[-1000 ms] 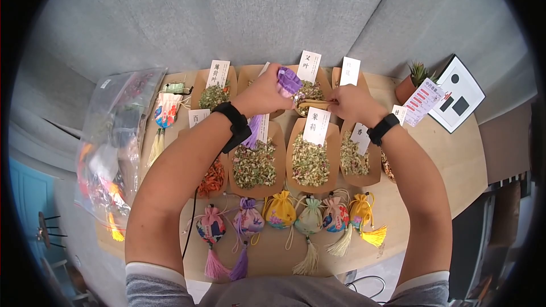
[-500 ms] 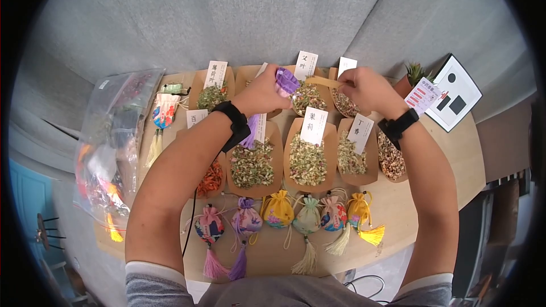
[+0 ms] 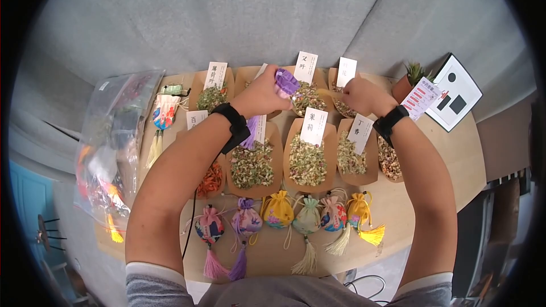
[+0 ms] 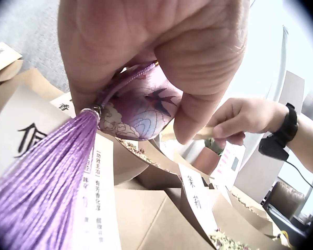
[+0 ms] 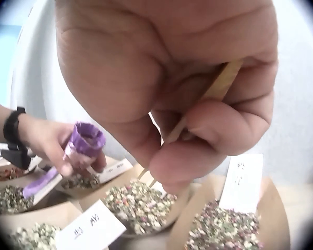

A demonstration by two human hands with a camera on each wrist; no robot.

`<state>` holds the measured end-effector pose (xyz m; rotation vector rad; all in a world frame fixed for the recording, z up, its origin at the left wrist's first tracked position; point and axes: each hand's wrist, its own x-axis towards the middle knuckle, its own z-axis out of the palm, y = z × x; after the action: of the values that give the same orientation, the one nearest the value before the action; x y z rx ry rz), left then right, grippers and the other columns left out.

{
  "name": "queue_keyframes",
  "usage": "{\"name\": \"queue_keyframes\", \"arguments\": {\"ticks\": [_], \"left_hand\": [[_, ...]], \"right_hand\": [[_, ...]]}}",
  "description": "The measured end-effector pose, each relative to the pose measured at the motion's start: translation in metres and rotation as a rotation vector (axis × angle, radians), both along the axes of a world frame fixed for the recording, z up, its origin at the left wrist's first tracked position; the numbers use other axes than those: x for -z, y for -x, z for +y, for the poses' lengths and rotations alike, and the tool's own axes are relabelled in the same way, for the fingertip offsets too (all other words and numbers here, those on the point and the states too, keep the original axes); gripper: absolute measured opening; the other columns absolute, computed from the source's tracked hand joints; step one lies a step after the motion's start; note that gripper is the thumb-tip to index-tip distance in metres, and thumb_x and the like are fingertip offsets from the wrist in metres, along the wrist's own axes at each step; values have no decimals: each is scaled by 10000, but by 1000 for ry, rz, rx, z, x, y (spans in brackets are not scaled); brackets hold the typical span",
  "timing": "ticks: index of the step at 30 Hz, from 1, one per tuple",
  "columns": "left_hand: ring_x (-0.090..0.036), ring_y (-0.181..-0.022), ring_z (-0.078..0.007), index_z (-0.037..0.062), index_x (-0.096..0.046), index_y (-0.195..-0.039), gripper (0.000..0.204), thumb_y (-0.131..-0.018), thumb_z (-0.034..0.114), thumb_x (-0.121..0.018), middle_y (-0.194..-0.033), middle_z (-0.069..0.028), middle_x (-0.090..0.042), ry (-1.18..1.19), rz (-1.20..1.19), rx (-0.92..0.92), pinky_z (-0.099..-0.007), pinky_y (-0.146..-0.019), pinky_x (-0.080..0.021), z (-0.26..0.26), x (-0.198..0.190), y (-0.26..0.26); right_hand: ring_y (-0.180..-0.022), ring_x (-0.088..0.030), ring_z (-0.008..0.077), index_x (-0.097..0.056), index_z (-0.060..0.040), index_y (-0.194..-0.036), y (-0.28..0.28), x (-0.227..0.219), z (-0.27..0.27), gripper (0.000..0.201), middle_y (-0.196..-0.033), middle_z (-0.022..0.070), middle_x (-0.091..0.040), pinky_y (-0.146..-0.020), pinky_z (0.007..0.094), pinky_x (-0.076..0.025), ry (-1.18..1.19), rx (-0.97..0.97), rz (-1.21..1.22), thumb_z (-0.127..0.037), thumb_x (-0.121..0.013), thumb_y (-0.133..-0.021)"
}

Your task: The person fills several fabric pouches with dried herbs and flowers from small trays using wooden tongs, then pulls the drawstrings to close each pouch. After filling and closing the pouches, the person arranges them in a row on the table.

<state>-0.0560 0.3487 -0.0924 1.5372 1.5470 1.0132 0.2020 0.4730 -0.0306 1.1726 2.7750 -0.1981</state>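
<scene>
In the head view my left hand (image 3: 264, 92) grips a purple drawstring sachet (image 3: 286, 82) with its mouth up. The left wrist view shows the swallow-printed sachet (image 4: 143, 107) between thumb and fingers, its purple tassel (image 4: 47, 182) hanging. My right hand (image 3: 364, 95) pinches a slim, light-wood scoop (image 5: 219, 86), its handle running back under the curled fingers. The scoop's blurred far end points left toward the sachet, over the back-row trays. Beneath it lie a tray of dried herbs (image 5: 138, 205) and a darker, reddish herb mix (image 5: 224, 229).
Paper trays of dried herbs (image 3: 307, 162) with upright label cards (image 3: 314, 126) stand in two rows. Several finished sachets (image 3: 278, 209) line the front edge. A clear plastic bag (image 3: 114, 148) lies left; a potted plant (image 3: 405, 86) and framed board (image 3: 455, 94) stand right.
My right hand has moved right with the scoop, away from the sachet, then dipped slightly over the back-right tray. My left hand keeps the sachet in nearly the same place.
</scene>
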Motion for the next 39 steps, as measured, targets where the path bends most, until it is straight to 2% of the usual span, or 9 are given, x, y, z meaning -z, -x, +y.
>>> {"name": "queue_keyframes", "arguments": {"ticks": [3, 5, 11, 17, 24, 26, 33, 35, 39], "left_hand": [[-602, -1090, -186, -17, -372, -1386, 819, -735, 136, -845, -1181, -111, -609, 1, 30, -2, -343, -946, -498, -4, -6, -2], [-601, -1090, -185, -19, -371, -1388, 822, -736, 140, -845, -1180, -111, -609, 7, 31, -2, -342, -945, -498, -4, -7, -2], [-604, -1076, -182, -23, -364, -1393, 835, -733, 141, -847, -1163, -108, -613, 13, 19, 4, -339, -938, -499, -3, -5, -1], [-606, -1059, -177, -29, -361, -1388, 837, -728, 133, -849, -1152, -108, -615, 0, 26, -4, -339, -915, -509, -3, -6, -2], [-607, -1053, -181, -35, -353, -1398, 853, -724, 126, -851, -1143, -112, -612, 9, 34, -6, -341, -900, -516, -1, -5, -3], [-606, -1052, -181, -35, -351, -1400, 856, -724, 126, -851, -1142, -113, -612, -4, 30, -2, -341, -898, -517, 2, -1, -2], [-616, -1015, -178, -33, -360, -1384, 834, -729, 130, -850, -1121, -107, -615, 17, -6, 7, -339, -865, -526, 2, 0, -2], [-619, -1007, -178, -30, -367, -1375, 822, -729, 129, -850, -1115, -105, -617, 9, 19, -2, -334, -855, -527, 1, -2, -4], [-623, -1003, -177, -20, -382, -1362, 799, -729, 125, -848, -1106, -103, -621, -40, 9, -6, -327, -845, -526, 3, 0, -7]], "right_hand": [[-721, -696, 284, -746, 35, -948, 0, 11, 0, 318, -758, 181, -706, -684, 411, -535, 102, -3, -17, -260, -631, -924], [-674, -673, 216, -748, 40, -945, 4, 11, -4, 321, -738, 131, -693, -642, 368, -526, 360, 114, -17, -252, -616, -940], [-747, -696, 308, -739, 48, -993, 7, -2, -23, 348, -854, 176, -729, -722, 407, -554, 481, 138, 113, -269, -625, -907], [-913, -704, 355, -770, -39, -1035, 0, 23, -14, 277, -964, 186, -743, -819, 436, -558, 138, -171, 163, -234, -650, -879], [-926, -698, 370, -771, -40, -1016, 5, 22, -20, 245, -942, 189, -739, -850, 445, -558, -3, -158, 89, -172, -643, -855], [-892, -697, 375, -766, -32, -984, 2, 19, -19, 217, -916, 195, -732, -829, 453, -558, -35, -189, 189, -151, -654, -842], [-827, -691, 379, -754, -17, -987, -3, -29, -19, 209, -889, 204, -724, -783, 447, -541, 17, -111, 252, -155, -666, -858], [-693, -659, 289, -732, 2, -1021, 2, -43, -23, 210, -790, 181, -698, -685, 394, -516, 93, -112, 341, -155, -684, -890], [-677, -644, 222, -723, 24, -1028, 13, -51, -31, 217, -751, 166, -681, -669, 373, -505, 58, -188, 373, -156, -677, -917]]}}
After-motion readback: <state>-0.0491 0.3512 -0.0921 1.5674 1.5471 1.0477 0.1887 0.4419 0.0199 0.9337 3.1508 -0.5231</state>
